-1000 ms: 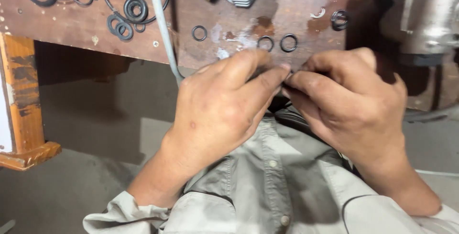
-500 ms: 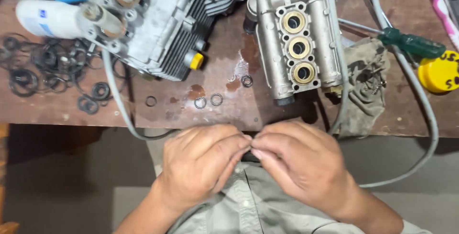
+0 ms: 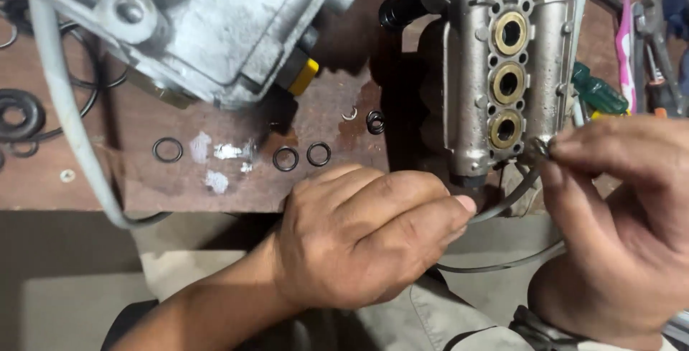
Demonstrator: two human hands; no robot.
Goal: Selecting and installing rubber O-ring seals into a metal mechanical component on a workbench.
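My right hand point(image 3: 619, 229) pinches a small dark ring point(image 3: 540, 148) between thumb and forefinger, right beside the lowest of three brass-lined bores in the grey metal pump head point(image 3: 502, 71). My left hand point(image 3: 362, 240) rests curled at the bench's front edge, its fingertips touching the lower end of the pump head; I cannot see anything inside it. Three loose black O-rings point(image 3: 286, 158) lie on the brown bench just beyond my left hand.
A large grey pump body point(image 3: 208, 21) with a yellow plug lies at the back left. A grey hose point(image 3: 64, 121) runs down the left. More black rings point(image 3: 18, 114) are scattered far left. A green-handled screwdriver point(image 3: 597, 94) and other tools lie at the right.
My hands have parted. The right hand moved up and right to the pump head with the small ring; the left stayed near the bench edge. The view came closer to the bench.
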